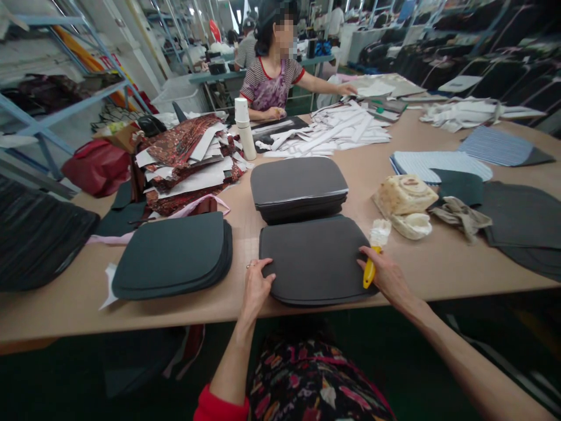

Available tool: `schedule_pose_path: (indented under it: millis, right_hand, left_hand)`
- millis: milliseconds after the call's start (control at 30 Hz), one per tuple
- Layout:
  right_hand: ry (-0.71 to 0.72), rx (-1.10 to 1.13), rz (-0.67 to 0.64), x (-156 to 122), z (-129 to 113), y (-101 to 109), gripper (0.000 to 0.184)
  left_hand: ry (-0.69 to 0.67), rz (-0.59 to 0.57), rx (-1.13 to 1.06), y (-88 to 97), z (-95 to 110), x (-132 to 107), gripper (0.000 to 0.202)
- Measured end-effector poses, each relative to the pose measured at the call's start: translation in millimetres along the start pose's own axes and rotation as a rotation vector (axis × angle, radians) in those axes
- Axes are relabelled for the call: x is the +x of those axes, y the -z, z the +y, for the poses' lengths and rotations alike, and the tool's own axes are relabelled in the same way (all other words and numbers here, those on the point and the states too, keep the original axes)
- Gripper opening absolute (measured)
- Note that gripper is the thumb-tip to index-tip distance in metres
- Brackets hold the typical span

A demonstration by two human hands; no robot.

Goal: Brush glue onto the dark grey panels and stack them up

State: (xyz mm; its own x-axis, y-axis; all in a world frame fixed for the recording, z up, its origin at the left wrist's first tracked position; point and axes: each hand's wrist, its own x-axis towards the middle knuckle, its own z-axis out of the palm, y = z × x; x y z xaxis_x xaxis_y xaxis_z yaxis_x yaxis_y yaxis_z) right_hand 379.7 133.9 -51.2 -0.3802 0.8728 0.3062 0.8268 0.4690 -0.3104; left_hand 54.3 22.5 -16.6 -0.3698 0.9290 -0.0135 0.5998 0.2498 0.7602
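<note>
A stack of dark grey panels with rounded corners lies at the table's front edge, directly before me. My left hand is at its left side, thumb and fingers closed on the edge of the top panel. At the right side, my right hand grips a brush with a yellow handle and pale, whitish bristles pointing away from me. Fingertips of that hand also touch the panel's right edge. Just behind is a second grey stack. Dark green panels are piled to the left.
A crusted, cream-coloured container and a crumpled rag sit right of the brush. Patterned pieces are heaped at left, beside a white bottle. Across the table, a co-worker reaches over white strips.
</note>
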Motion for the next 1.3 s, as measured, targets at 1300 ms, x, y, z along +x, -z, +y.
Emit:
schedule_pose_path:
  millis: [1300]
  right_hand:
    - [-0.073, -0.01, -0.004, -4.1, -0.9, -2.1, 0.053]
  left_hand:
    - [0.034, -0.056, -0.078, 2.1, -7.9, -3.2, 0.041]
